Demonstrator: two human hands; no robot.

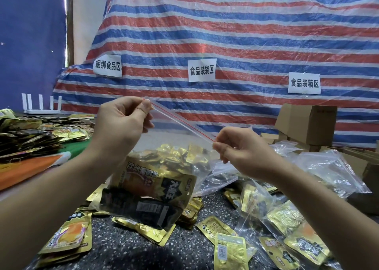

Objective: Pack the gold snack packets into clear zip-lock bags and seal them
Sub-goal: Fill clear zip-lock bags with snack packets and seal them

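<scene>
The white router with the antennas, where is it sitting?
The white router stands at the far left of the head view, behind the pile of gold packets, against the blue wall.

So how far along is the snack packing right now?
Done: filled clear bags lie at the right. In hand: left hand and right hand pinch the zip strip of a bag holding gold packets. Left: many loose packets remain on the table.

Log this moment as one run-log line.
stage: sealing | left hand: pinches zip strip end | right hand: pinches other end | zip-lock bag: held up, gold snack packets inside | loose packets: on table
</scene>
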